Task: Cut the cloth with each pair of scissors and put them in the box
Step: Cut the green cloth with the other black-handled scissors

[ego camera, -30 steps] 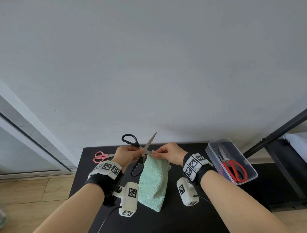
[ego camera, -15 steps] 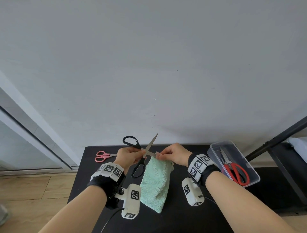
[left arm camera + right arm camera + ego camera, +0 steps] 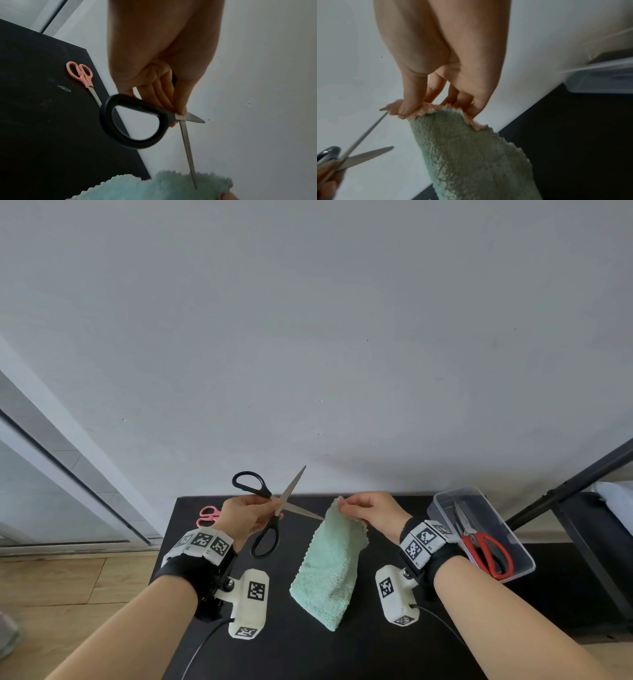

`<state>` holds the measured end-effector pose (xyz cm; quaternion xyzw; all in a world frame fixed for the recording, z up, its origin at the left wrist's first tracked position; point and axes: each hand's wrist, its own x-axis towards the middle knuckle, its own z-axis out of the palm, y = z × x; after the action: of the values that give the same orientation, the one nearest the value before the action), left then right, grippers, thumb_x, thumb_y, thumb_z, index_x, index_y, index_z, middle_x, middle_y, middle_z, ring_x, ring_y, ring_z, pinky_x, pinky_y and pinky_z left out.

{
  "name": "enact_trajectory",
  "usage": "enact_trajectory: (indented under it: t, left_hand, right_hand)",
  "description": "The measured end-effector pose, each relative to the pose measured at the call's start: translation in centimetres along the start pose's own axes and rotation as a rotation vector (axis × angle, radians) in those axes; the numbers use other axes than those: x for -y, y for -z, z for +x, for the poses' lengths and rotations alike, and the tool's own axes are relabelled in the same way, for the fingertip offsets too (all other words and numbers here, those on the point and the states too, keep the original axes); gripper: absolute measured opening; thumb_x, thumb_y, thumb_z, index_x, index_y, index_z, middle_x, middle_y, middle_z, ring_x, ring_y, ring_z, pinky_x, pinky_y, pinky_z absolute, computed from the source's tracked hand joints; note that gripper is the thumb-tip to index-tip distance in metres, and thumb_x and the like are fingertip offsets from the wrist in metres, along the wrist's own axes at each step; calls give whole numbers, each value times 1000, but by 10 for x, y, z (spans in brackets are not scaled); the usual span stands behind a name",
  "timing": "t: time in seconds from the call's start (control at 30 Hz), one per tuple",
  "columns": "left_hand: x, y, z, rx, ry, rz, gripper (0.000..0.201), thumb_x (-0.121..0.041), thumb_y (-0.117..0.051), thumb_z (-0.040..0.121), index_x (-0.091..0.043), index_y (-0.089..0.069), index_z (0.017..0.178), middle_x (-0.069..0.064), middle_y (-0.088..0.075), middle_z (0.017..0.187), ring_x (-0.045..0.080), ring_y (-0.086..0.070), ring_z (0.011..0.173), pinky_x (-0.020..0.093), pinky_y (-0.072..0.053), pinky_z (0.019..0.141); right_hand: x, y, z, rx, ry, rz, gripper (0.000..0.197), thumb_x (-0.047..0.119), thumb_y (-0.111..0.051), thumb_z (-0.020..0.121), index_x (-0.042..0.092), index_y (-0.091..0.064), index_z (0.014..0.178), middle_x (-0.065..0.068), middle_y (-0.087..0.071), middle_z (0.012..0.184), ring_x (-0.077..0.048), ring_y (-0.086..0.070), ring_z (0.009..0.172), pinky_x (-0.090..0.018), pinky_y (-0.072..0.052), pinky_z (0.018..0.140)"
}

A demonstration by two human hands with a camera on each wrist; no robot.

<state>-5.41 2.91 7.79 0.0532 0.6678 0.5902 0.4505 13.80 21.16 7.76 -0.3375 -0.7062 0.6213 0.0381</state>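
Holding the black scissors near the pivot instead of through the loops, the left hand has its fingers curled round them with the blades spread wide, one tip right at the edge of the green cloth. The right hand pinches the cloth's top edge, so it hangs down onto the black table.

What could go wrong: with that grip there's not much leverage, so I'd guess the blades could just fold the fluffy cloth rather than bite. Also the lower tip points toward the pinching fingers, so a slip could poke them.

View-wise, only the head camera shows the clear box on the right with the red scissors already in it. The left wrist camera gives the best look at the pink scissors lying untouched on the table, and at the empty handle loop. The right wrist one shows the thumb-and-finger pinch up close.
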Motion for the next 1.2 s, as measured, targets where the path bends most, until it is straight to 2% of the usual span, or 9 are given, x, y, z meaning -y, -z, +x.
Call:
enact_trajectory:
  t: [0.17,0.3,0.4,0.47,0.57,0.77,0.83,0.93,1.2]
  left_hand:
    - [1,-11,-9,48,2,-12,17,-6,-69,82,4,-65,96,10,-72,74,16,-69,67,23,-50,68]
    - [-1,-12,-11,70,20,-36,16,-5,-70,82,4,-64,94,11,-72,77,18,-69,68,25,-50,70]
    - [-3,-8,-13,79,26,-22,13,-4,-69,82,3,-66,92,12,-70,79,16,-69,65,21,-52,64]
    - [-2,-7,-13,85,27,-9,12,-5,-70,81,2,-67,91,15,-70,82,16,-68,66,17,-53,59]
    - [-1,-9,-14,99,27,12,16,-6,-70,82,4,-67,94,16,-69,83,18,-62,71,17,-50,59]
    - [-2,-18,-14,119,12,3,14,-4,-68,83,4,-65,94,15,-69,81,14,-64,64,16,-51,58]
    - [-2,-18,-13,116,6,5,20,-5,-69,82,6,-65,98,17,-69,87,16,-66,67,16,-53,58]
    - [-2,-20,-9,108,4,22,21,-5,-71,81,6,-66,98,17,-68,86,19,-60,73,16,-52,59]
    - [1,-24,-6,74,-20,69,11,-4,-73,79,6,-69,84,17,-62,77,16,-45,59,15,-42,51]
  right_hand:
    - [13,-25,10,44,29,-8,21,30,-75,79,15,-74,93,-4,-71,87,-16,-55,72,-29,-43,65]
    - [19,-30,13,-21,76,-81,16,21,-72,83,11,-73,95,2,-71,86,-6,-64,80,-17,-50,77]
    - [20,-28,13,-48,96,-63,17,13,-69,85,3,-72,98,10,-65,74,9,-60,61,-3,-41,60]
    - [22,-33,12,6,56,-57,16,18,-72,83,8,-73,95,7,-66,71,4,-57,57,-8,-40,55]
    - [21,-44,14,82,34,-51,16,36,-77,76,23,-76,86,-10,-73,87,-17,-58,77,-32,-45,70]
    - [23,-54,19,100,31,-76,26,46,-73,76,20,-76,74,-19,-70,81,-18,-57,74,-35,-49,75]
    - [25,-55,19,118,36,-60,14,36,-76,76,23,-78,81,-10,-74,88,-10,-63,81,-30,-50,87]
    - [26,-55,21,115,44,-76,14,24,-76,79,16,-77,90,6,-74,83,-1,-66,80,-18,-50,85]
    - [26,-44,22,140,26,-201,15,29,-74,81,18,-76,91,9,-70,81,-2,-63,80,-14,-45,74]
